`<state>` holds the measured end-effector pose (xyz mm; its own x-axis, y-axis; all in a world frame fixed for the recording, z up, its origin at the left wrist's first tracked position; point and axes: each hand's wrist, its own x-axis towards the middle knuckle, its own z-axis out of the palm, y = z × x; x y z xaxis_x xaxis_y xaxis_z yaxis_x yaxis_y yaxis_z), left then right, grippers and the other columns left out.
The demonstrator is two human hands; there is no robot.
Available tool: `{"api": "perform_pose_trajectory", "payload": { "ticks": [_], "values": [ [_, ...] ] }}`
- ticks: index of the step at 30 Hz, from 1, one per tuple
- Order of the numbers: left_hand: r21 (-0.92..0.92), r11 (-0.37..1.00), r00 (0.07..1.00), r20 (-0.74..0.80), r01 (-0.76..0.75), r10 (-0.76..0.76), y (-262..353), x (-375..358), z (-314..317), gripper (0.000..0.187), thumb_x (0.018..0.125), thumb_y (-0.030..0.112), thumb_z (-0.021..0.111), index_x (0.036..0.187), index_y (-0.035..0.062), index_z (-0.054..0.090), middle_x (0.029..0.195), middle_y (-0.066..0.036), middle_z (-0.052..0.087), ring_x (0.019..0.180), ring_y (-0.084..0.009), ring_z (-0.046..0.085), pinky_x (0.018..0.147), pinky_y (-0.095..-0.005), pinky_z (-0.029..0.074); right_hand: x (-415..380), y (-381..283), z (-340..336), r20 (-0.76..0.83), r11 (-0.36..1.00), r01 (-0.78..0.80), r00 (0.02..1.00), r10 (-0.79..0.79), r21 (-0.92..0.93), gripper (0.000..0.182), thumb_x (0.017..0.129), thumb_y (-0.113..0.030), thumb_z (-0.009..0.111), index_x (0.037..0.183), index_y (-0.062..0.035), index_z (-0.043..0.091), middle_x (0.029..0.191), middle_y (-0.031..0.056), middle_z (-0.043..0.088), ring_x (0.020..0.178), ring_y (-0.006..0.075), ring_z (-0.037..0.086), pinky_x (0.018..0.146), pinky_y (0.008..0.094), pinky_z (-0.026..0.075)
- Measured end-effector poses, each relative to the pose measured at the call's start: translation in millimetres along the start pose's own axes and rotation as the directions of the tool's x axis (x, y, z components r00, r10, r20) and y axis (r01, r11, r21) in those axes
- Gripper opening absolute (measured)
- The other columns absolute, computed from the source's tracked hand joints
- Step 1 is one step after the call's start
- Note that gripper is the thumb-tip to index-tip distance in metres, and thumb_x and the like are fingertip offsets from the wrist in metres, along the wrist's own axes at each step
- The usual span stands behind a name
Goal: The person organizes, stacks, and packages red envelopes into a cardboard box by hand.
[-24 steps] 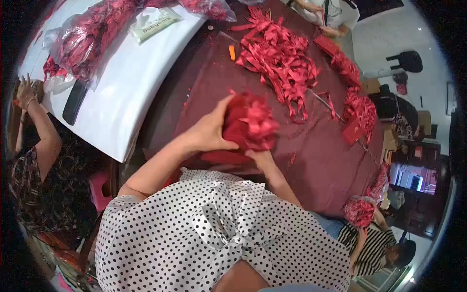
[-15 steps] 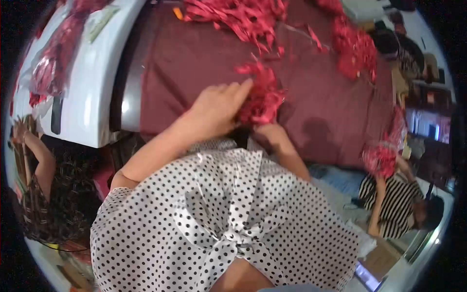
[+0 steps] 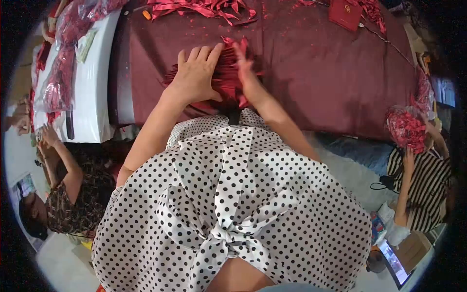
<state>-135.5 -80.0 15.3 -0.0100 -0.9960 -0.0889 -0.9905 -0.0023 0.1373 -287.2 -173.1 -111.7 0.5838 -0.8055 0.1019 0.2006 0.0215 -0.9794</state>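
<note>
Between my hands, near the front of the dark red cloth (image 3: 311, 92), lies a layered bundle of thin dark red pieces (image 3: 226, 73) with shiny red ribbon about it. What kind of pieces they are I cannot make out. My left hand (image 3: 197, 73) rests on the bundle's left side, palm down with fingers spread. At its right side is my right hand (image 3: 248, 73), its fingers smeared by motion. More red ribbons (image 3: 204, 7) lie in a loose heap beyond, at the top.
A small orange object (image 3: 147, 15) sits left of the ribbon heap. At the far right are a dark red card (image 3: 345, 13) and a cord (image 3: 386, 39). A white surface (image 3: 92, 92) with plastic-wrapped red bundles adjoins at left. People sit on both sides; one holds a red bundle (image 3: 406, 129).
My left hand has opened from bent fingers to a spread palm. Layered dark red pieces now show where a ribbon tangle was. My right hand has risen alongside. The camera view has shifted.
</note>
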Motion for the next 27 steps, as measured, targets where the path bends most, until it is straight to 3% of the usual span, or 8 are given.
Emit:
{"api": "perform_pose_trajectory", "payload": {
  "ticks": [5, 7, 10, 13, 16, 19, 23, 27],
  "values": [
    [-0.007, 0.999, 0.998, -0.057, 0.036, -0.036, -63.4, -1.0, 9.8, 0.113, 0.044, 0.040, 0.083, 0.136, 0.0059, 0.028, 0.119, -0.011, 0.046, 0.116, -0.0286, 0.042, 0.098, -0.0532, 0.029, 71.5, 7.0, 36.6, -0.120, 0.950, 0.049, 0.993, -0.012, 0.310, 0.068, 0.095, -0.050, 0.019, 0.138, 0.0032, 0.020, 0.143, 0.0160, 0.025, 0.133, 0.0242, 0.023, 0.109, 0.0349, 0.016],
    [-0.005, 0.999, 0.997, -0.066, 0.036, -0.036, -57.5, -1.3, 12.6, 0.111, 0.044, 0.039, 0.083, 0.135, 0.0057, 0.029, 0.118, -0.011, 0.046, 0.115, -0.0283, 0.043, 0.096, -0.0514, 0.031, 65.9, -4.1, 52.0, 0.047, 0.945, 0.242, 0.970, -0.237, -0.221, 0.062, 0.097, -0.044, 0.023, 0.136, 0.0041, 0.024, 0.141, 0.0207, 0.028, 0.132, 0.0271, 0.025, 0.108, 0.0357, 0.017],
    [-0.004, 1.000, 0.996, -0.081, 0.023, -0.023, -59.9, -4.4, 10.8, 0.108, 0.044, 0.039, 0.083, 0.134, 0.0051, 0.031, 0.115, -0.011, 0.048, 0.111, -0.0278, 0.045, 0.092, -0.0475, 0.034, 44.5, 12.6, 81.2, 0.213, 0.932, 0.289, 0.946, -0.243, -0.219, 0.064, 0.096, -0.043, 0.029, 0.140, 0.0025, 0.015, 0.147, 0.0164, 0.018, 0.136, 0.0252, 0.014, 0.110, 0.0355, 0.009],
    [-0.012, 1.000, 0.984, -0.176, -0.007, 0.004, -60.8, -5.6, 20.6, 0.103, 0.045, 0.037, 0.081, 0.130, 0.0025, 0.034, 0.111, -0.011, 0.050, 0.105, -0.0273, 0.048, 0.084, -0.0412, 0.037, 52.2, 6.0, 39.9, 0.251, 0.970, 0.190, 0.942, -0.224, 0.150, 0.078, 0.091, -0.059, 0.015, 0.141, 0.0007, 0.013, 0.148, 0.0126, 0.015, 0.136, 0.0239, 0.015, 0.110, 0.0356, 0.012],
    [-0.034, 0.999, 0.972, -0.237, -0.019, 0.010, -56.3, -5.8, 21.9, 0.098, 0.044, 0.034, 0.080, 0.126, 0.0003, 0.038, 0.108, -0.011, 0.052, 0.102, -0.0267, 0.050, 0.081, -0.0392, 0.038, 31.9, -45.2, 46.5, 0.541, 0.690, 0.497, 0.822, -0.179, -0.526, 0.133, 0.049, -0.061, 0.078, 0.141, 0.0016, 0.005, 0.144, 0.0221, 0.017, 0.134, 0.0344, 0.017, 0.109, 0.0420, 0.016],
    [-0.066, 0.994, 0.982, -0.173, -0.087, 0.074, -60.8, -6.3, 18.6, 0.089, 0.051, 0.030, 0.077, 0.126, 0.0036, 0.038, 0.113, -0.013, 0.049, 0.107, -0.0283, 0.047, 0.086, -0.0409, 0.037, 34.0, -31.4, 52.4, 0.471, 0.790, 0.365, 0.875, -0.111, -0.493, 0.128, 0.047, -0.024, 0.086, 0.142, -0.0005, 0.003, 0.141, 0.0225, 0.023, 0.132, 0.0333, 0.025, 0.107, 0.0404, 0.024],
    [-0.397, 0.777, 0.838, -0.462, -0.489, 0.291, -97.6, -31.2, -16.1, 0.076, 0.063, 0.032, 0.077, 0.126, 0.0064, 0.044, 0.126, -0.016, 0.042, 0.121, -0.0342, 0.037, 0.100, -0.0437, 0.029, 31.2, -28.9, 50.9, 0.444, 0.769, 0.351, 0.891, -0.098, -0.535, 0.118, 0.049, -0.023, 0.085, 0.141, -0.0041, 0.013, 0.136, 0.0195, 0.031, 0.126, 0.0339, 0.033, 0.103, 0.0396, 0.032],
    [-0.857, 0.354, 0.830, -0.480, -0.375, -0.284, -171.2, -57.3, 38.7, 0.088, 0.076, 0.069, 0.045, 0.131, 0.0010, 0.038, 0.135, -0.013, 0.040, 0.131, -0.0244, 0.029, 0.109, -0.0381, 0.019, 35.1, -31.3, 49.8, 0.529, 0.682, 0.465, 0.838, -0.133, -0.565, 0.102, 0.051, -0.028, 0.085, 0.132, -0.0042, 0.029, 0.134, 0.0184, 0.033, 0.125, 0.0345, 0.034, 0.103, 0.0407, 0.032]
  ]
}}
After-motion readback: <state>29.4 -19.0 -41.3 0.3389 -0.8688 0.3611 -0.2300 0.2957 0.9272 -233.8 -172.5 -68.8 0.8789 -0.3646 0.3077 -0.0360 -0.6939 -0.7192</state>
